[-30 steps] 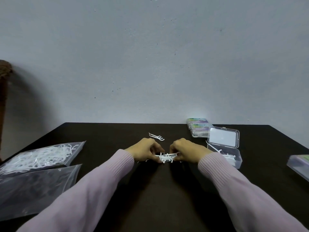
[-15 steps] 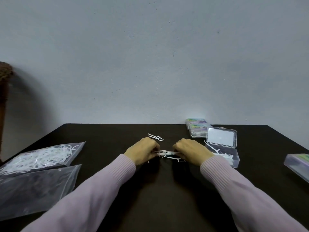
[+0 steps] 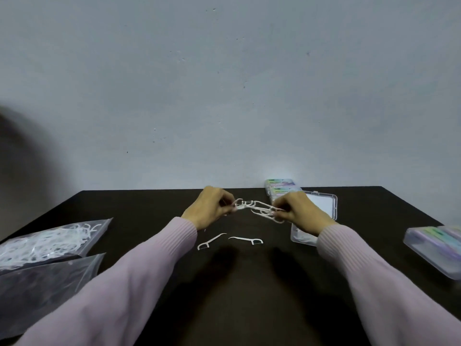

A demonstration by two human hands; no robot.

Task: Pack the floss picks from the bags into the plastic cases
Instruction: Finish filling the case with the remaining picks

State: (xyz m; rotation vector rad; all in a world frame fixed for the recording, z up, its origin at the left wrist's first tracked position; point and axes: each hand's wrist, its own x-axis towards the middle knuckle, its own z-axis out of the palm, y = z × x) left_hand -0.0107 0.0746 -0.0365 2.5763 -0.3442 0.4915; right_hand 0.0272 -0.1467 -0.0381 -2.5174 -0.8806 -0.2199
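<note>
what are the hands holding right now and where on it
A bunch of floss picks, above the table: left hand pinches one end, right hand the other.

Dark worktop (image 3: 249,295) against a pale wall. Lying on it: bag full of floss picks (image 3: 50,240) at left, a flatter bag (image 3: 42,290) just in front of it. Two loose picks (image 3: 211,241) (image 3: 247,239) mid-table. Open clear case (image 3: 303,237) right of centre, two stacked cases (image 3: 280,189) at the back edge, another closed case (image 3: 436,250) far right.
</note>
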